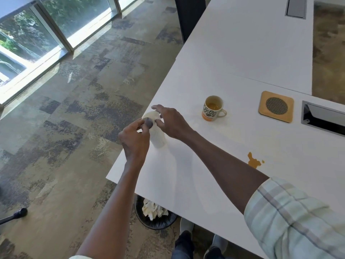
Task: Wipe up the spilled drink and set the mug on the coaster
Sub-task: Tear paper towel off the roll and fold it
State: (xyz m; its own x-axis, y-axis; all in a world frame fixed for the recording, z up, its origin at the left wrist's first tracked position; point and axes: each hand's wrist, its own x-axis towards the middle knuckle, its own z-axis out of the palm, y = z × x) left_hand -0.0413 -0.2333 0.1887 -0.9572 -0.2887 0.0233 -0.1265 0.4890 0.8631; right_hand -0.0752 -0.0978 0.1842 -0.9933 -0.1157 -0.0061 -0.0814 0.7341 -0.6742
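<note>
A white paper towel roll (pixel 157 136) stands near the left edge of the white table (pixel 233 58). My left hand (pixel 135 141) pinches at the roll's top by its dark core. My right hand (pixel 170 121) rests on the roll's far side with fingers spread. A patterned mug (pixel 212 108) with an orange base and a little amber drink stands upright to the right of the hands. A square wooden coaster (pixel 276 106) with a round mesh centre lies right of the mug. An amber spill (pixel 254 161) sits on the table just beyond my right forearm.
A black waste bin (pixel 155 214) holding crumpled paper stands on the floor under the table's near edge. A metal cable hatch (pixel 323 117) is set into the table right of the coaster, another hatch (pixel 296 7) at the far end. Carpet and windows lie left.
</note>
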